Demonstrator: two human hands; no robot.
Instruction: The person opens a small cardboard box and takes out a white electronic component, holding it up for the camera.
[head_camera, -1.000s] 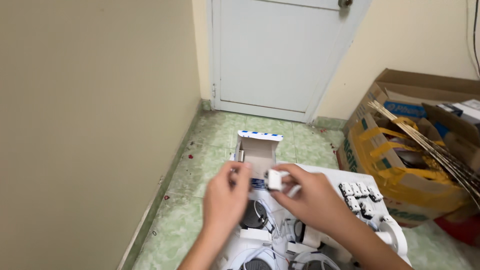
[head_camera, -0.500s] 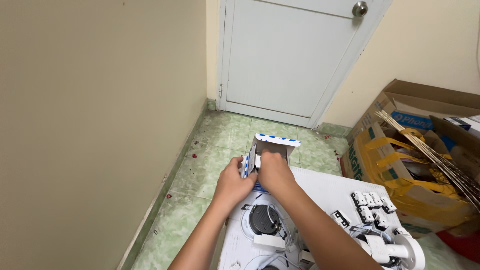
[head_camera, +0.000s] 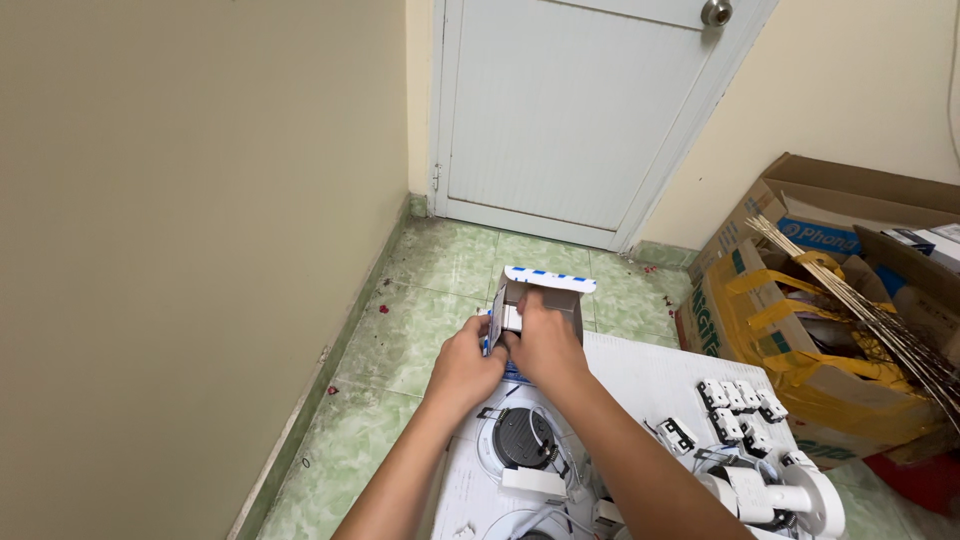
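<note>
Both hands grip a small open cardboard box (head_camera: 540, 300) above the bench (head_camera: 640, 375). The left hand (head_camera: 468, 362) clamps its side. The right hand (head_camera: 545, 340) presses a small white part (head_camera: 511, 318) into it.

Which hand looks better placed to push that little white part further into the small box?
Probably the right hand: it is over the open small box with fingers on the white part. The left hand grips the box's side, steadying it.

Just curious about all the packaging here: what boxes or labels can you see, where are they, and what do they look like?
Small carton: held by the left hand and right hand over the white board; brown inside, white flap with blue stripe.
Large cardboard box: on the floor at right; brown, green printing, yellow straps, full of thin sticks.
Blue label: on that box's inner flap.
</note>
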